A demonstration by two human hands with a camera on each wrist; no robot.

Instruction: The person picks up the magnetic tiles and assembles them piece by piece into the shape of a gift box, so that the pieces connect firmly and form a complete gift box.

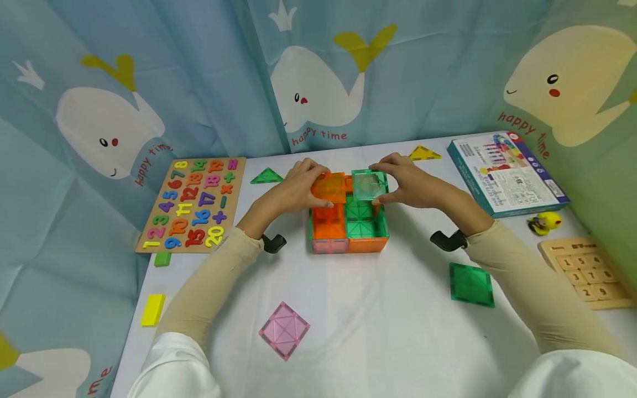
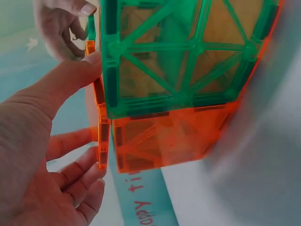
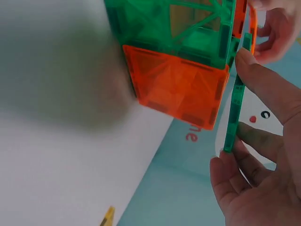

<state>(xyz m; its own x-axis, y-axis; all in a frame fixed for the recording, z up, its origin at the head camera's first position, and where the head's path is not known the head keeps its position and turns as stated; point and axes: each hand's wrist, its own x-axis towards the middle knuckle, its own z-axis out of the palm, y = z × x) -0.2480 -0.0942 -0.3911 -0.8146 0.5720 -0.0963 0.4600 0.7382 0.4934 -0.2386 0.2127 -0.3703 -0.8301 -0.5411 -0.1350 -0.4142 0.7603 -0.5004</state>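
Box of translucent magnetic tiles, on the white table, just above the centre of the table surface; clock positions are read about this box, with twelve towards the curtain. Its walls are orange and green, with a pink panel in the near wall at seven o'clock; its upper side is partly uncovered. An orange tile lies flat over its eleven o'clock corner and a green tile over its one o'clock corner, a narrow gap between them; whether either rests on the walls cannot be told.

The left hand, at ten o'clock, pinches the orange tile by its edges between thumb and fingers. The right hand, at two o'clock, grasps the green tile likewise.

Surroundings: a green triangle near ten o'clock; a yellow triangle at two; a pink square at seven; a green square at four. Farther out, a number board occupies nine o'clock, with a green block just below it and a yellow block at eight. Opposite, a printed carton lies between two and three, a yellow figurine at three, and a wooden number puzzle between three and four.
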